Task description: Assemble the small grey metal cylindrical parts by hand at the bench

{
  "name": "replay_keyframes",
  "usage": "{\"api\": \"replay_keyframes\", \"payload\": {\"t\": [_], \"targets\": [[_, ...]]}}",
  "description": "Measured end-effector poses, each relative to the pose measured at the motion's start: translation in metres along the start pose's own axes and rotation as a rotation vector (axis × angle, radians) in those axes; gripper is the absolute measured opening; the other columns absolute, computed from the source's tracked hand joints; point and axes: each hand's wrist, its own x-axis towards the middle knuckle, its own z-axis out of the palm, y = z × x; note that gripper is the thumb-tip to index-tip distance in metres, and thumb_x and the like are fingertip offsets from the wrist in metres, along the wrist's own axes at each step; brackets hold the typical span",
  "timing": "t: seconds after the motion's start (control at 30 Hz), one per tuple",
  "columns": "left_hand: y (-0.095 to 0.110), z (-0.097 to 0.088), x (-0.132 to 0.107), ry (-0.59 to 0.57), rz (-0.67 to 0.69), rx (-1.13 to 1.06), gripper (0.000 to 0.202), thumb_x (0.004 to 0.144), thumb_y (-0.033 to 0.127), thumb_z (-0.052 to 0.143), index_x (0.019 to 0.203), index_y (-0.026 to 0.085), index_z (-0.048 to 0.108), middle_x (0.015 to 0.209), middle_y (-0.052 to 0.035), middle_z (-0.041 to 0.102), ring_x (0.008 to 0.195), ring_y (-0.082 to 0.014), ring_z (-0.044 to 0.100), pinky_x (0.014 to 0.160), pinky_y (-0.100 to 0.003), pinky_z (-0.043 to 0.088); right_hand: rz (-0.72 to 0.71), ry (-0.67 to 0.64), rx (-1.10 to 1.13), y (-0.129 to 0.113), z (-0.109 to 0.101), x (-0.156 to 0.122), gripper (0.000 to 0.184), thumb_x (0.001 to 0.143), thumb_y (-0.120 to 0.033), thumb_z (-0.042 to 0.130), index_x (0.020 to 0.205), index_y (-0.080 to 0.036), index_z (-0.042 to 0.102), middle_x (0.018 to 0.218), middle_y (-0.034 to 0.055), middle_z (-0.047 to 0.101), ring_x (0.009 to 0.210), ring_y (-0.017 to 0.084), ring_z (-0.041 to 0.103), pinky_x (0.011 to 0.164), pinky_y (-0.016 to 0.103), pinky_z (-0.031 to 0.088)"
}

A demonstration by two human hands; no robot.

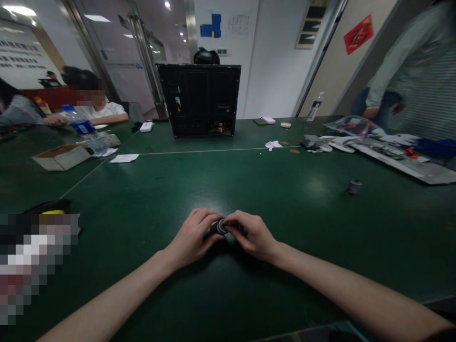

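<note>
My left hand (195, 235) is closed round a small dark cylindrical part (213, 229) with a metallic ring at its right end. Thumb and fingers of my right hand (254, 233) are pinched at that ringed end; whether a separate small piece is between them I cannot tell. Both hands are low over the green tabletop (228, 187), close together in front of me. Off to the right stands a small grey cylindrical piece (354, 186), apart from my hands.
A black open-backed panel (204, 99) stands across the table. At left are a cardboard box (61, 157), a water bottle (85, 129) and a seated person (103, 111). Boards and loose parts (395, 151) lie at right, near a standing person (406, 57).
</note>
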Motion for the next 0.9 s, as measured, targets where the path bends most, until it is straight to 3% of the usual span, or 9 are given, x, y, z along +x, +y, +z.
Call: {"api": "replay_keyframes", "payload": {"t": [0.47,0.9], "targets": [[0.0085,-0.0109,0.0046,-0.099,-0.032,-0.062,0.026,0.088,0.025,0.053,0.113,0.017,0.050,0.106,-0.0095,0.058,0.097,-0.0228,0.054,0.085,-0.037,0.045,0.070,0.010,0.133,-0.0032,-0.0004,0.0057,0.011,0.087,-0.011,0.049,0.092,-0.018,0.057,0.086,0.0035,0.055,0.077,0.013,0.053,0.070,0.024,0.044],[0.0052,-0.0051,0.0029,-0.181,-0.083,-0.155,0.028,0.092,0.020,0.044,0.120,0.017,0.044,0.111,-0.0108,0.059,0.101,-0.0231,0.055,0.088,-0.038,0.045,0.061,0.022,0.113,-0.0001,0.0002,0.0045,0.014,0.086,-0.009,0.046,0.093,-0.018,0.056,0.087,0.0045,0.055,0.080,0.014,0.054,0.071,0.025,0.045]]}}
